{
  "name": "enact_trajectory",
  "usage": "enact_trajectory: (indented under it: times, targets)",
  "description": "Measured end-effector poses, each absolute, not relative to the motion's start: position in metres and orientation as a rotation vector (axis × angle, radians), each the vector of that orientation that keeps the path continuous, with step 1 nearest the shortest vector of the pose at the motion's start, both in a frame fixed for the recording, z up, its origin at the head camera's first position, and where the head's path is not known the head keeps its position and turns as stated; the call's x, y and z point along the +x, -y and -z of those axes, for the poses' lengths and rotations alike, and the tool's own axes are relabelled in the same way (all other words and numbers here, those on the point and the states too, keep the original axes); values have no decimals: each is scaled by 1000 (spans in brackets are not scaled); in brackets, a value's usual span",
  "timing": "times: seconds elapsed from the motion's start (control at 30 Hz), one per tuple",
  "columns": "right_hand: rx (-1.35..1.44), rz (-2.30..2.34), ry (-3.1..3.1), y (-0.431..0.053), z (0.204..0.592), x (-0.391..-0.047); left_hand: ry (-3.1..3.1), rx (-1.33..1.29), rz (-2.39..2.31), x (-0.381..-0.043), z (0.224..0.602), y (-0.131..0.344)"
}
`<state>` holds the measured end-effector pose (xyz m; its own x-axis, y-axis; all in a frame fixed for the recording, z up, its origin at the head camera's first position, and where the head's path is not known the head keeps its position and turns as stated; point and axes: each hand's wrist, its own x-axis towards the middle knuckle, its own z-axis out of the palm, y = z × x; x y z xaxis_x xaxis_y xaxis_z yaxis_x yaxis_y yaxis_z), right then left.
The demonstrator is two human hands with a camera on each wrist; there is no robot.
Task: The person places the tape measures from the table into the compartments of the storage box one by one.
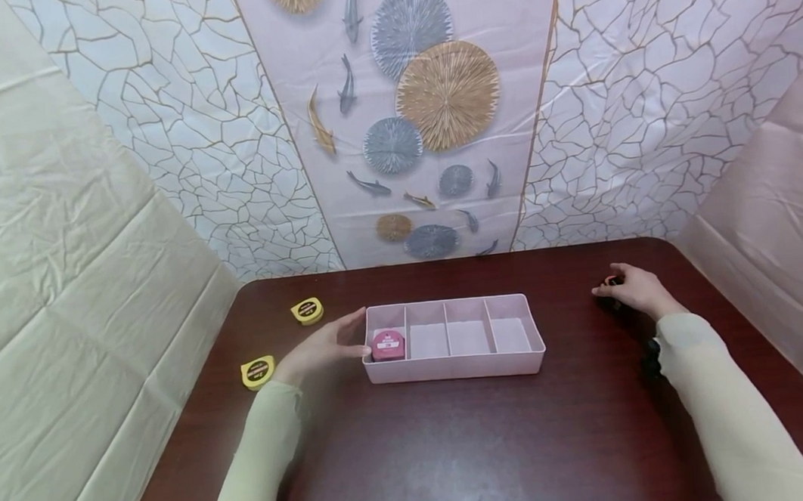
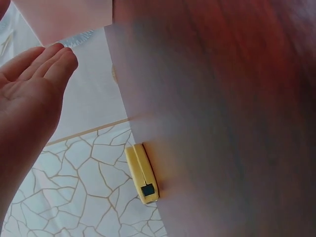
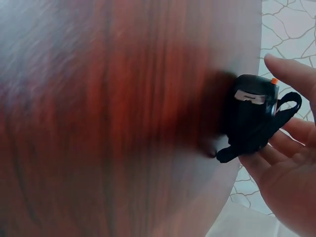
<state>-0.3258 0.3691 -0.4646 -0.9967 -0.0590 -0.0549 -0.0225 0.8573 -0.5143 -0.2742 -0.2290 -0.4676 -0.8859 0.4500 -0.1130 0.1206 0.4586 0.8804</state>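
My left hand (image 1: pixel 321 349) is at the left end of a pale pink tray (image 1: pixel 455 367) with a row of compartments. Its fingers are stretched out along the tray's end wall, the thumb at the front corner. A pink tape measure (image 1: pixel 388 345) lies in the leftmost compartment. Far to the right, my right hand (image 1: pixel 638 291) is around a black tape measure (image 3: pixel 249 108) with an orange button and a black strap. In the right wrist view the thumb stands apart from this tape measure, while the other fingers are partly hidden behind it and the strap.
Two yellow tape measures lie left of the tray, one farther back (image 1: pixel 307 311) and one nearer (image 1: pixel 258 372) beside my left wrist. The dark wooden table (image 1: pixel 466 444) has patterned cloth (image 1: pixel 409 129) behind it and plain cloth at both sides.
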Motion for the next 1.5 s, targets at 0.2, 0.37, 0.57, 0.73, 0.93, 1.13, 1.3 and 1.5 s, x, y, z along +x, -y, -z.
enact_trajectory:
  times: [0.2,0.37,0.57,0.73,0.93,1.13,1.3,1.5]
  targets:
    - [-100,782,-2963,-374,470,-326,-2360,519,-1421,-275,470,231]
    - [-107,775,-2969,-376,475,-326,-2336,548,-1445,-275,471,232]
    - [-99,766,-2990,-378,478,-326,-2299,547,-1483,-276,472,232]
    - [-95,770,-2986,-378,479,-324,-2279,569,-1494,-278,473,232]
    - [-93,780,-2988,-378,480,-323,-2259,562,-1502,-277,475,231]
    - [-101,777,-2985,-378,480,-323,-2251,529,-1508,-276,475,232]
    - [-88,773,-2981,-378,477,-322,-2214,570,-1530,-277,474,232]
    - [-91,764,-2999,-377,476,-320,-2209,556,-1528,-278,473,231]
